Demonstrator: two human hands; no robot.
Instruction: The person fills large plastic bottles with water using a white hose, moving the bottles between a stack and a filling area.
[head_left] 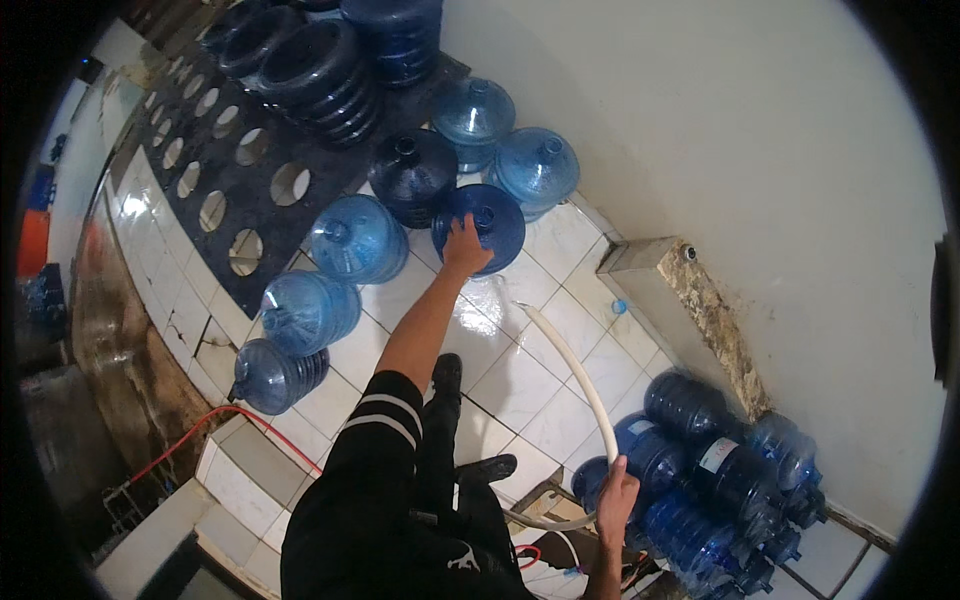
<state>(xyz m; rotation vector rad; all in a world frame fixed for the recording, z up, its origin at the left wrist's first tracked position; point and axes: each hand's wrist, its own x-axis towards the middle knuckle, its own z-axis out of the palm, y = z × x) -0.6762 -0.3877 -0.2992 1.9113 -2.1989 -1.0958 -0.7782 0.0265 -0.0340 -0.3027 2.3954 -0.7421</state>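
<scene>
My left arm reaches forward, and my left hand (467, 247) is closed on the top of a dark blue water jug (508, 228), beside its neck. That jug stands upright on the tiles. Lower right, my right hand (617, 494) is wrapped round a cream-coloured hose (578, 368). The hose arcs up from my fist, and its end points toward the floor just short of the jug. Close to the held jug stand another dark blue jug (411, 170) and a light blue jug (538, 170).
More light blue jugs (358, 240) line the left side. A black mat with round holes (268, 222) carries dark jugs (318, 80) at the back. Several jugs (690, 505) lie piled at the lower right. A ledge (640, 258) juts from the wall. A red hose (270, 424) crosses the left.
</scene>
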